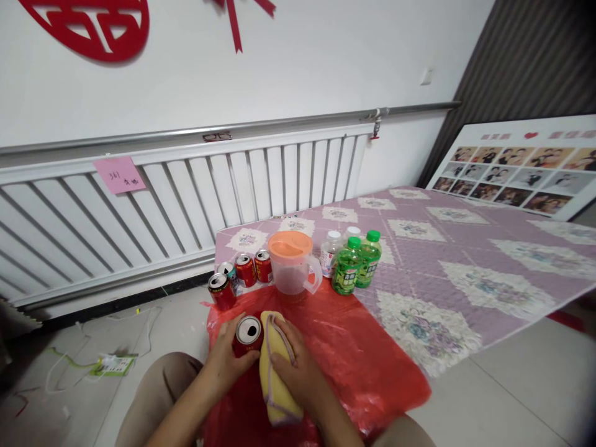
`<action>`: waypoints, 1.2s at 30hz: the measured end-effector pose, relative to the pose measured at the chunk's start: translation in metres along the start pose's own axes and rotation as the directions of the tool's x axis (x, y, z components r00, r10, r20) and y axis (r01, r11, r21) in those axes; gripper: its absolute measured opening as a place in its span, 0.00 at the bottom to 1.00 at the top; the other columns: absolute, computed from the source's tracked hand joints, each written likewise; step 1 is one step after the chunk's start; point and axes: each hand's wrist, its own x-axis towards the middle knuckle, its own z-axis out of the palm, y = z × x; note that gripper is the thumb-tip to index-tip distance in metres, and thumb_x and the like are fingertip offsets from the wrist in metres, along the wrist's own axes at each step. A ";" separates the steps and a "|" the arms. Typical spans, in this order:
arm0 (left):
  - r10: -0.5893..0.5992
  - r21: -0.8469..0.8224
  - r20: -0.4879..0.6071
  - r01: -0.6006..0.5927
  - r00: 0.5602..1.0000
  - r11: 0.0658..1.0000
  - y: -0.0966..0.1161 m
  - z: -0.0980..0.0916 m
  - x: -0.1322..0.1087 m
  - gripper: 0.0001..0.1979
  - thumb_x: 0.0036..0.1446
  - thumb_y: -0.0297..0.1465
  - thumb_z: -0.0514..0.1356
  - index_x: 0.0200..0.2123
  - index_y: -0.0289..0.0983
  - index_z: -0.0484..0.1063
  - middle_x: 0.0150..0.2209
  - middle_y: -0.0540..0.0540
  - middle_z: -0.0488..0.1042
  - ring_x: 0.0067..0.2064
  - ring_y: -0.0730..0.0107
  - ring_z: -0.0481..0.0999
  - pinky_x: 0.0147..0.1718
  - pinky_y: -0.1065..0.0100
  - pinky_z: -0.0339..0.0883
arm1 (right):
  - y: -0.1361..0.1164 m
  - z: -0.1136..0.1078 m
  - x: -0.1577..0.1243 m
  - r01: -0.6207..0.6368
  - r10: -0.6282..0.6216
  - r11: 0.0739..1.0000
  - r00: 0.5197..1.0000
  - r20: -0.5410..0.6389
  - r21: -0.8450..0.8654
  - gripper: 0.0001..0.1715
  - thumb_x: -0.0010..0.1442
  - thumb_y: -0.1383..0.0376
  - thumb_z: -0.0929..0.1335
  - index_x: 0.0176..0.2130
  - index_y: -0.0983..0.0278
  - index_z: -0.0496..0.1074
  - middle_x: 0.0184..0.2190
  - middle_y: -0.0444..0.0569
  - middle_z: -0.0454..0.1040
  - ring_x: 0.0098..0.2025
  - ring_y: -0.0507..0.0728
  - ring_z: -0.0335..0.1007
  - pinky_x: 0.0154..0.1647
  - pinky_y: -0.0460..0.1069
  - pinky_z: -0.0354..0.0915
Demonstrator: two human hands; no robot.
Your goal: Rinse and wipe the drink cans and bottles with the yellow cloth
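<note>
My left hand [228, 357] is wrapped round an opened red drink can [248, 331], which stands upright over a red plastic sheet [358, 354]. In my right hand [298, 360] is a folded yellow cloth [278, 379] with a purple edge, pressed close beside the can. Just beyond them stands a clear plastic pitcher [291, 279] with an orange lid. To its left are several more opened cans, among them a dark red can [221, 292] and a blue-green can [228, 272]. Green-capped bottles [347, 267] of green drink stand to the pitcher's right, with white-capped bottles [329, 251] behind.
A purple patterned cloth [414, 254] covers the table, reaching far right. Behind it runs a white radiator [186, 198] with a pink note [120, 174]. A photo board [516, 167] leans at the back right. Cords and a green packet [114, 365] lie on the floor at left.
</note>
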 end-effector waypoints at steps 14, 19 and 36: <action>-0.036 -0.138 0.154 0.057 0.987 0.989 0.018 -0.017 0.001 0.30 0.41 0.26 0.63 0.52 0.38 0.65 0.52 0.41 0.74 0.55 0.53 0.73 0.57 0.51 0.65 | 0.010 -0.001 0.003 -0.044 0.045 0.999 0.998 0.036 -0.023 0.37 0.53 0.67 0.64 0.62 0.60 0.62 0.64 0.51 0.61 0.66 0.59 0.55 0.68 0.59 0.48; -0.059 -0.071 0.002 0.059 0.998 0.996 0.015 -0.006 -0.001 0.31 0.38 0.30 0.67 0.50 0.37 0.68 0.50 0.39 0.73 0.54 0.49 0.72 0.56 0.47 0.64 | 0.004 -0.001 0.000 0.028 -0.028 0.999 1.000 -0.005 0.020 0.37 0.54 0.67 0.64 0.63 0.60 0.61 0.66 0.51 0.57 0.68 0.59 0.50 0.69 0.59 0.48; -0.044 -0.256 0.112 0.072 0.993 0.964 0.005 -0.006 -0.001 0.30 0.44 0.29 0.63 0.53 0.38 0.62 0.53 0.41 0.72 0.56 0.56 0.71 0.58 0.54 0.63 | 0.002 0.000 0.001 -0.013 0.013 1.000 1.000 0.006 0.001 0.37 0.53 0.66 0.64 0.62 0.61 0.62 0.65 0.52 0.59 0.67 0.59 0.53 0.69 0.59 0.48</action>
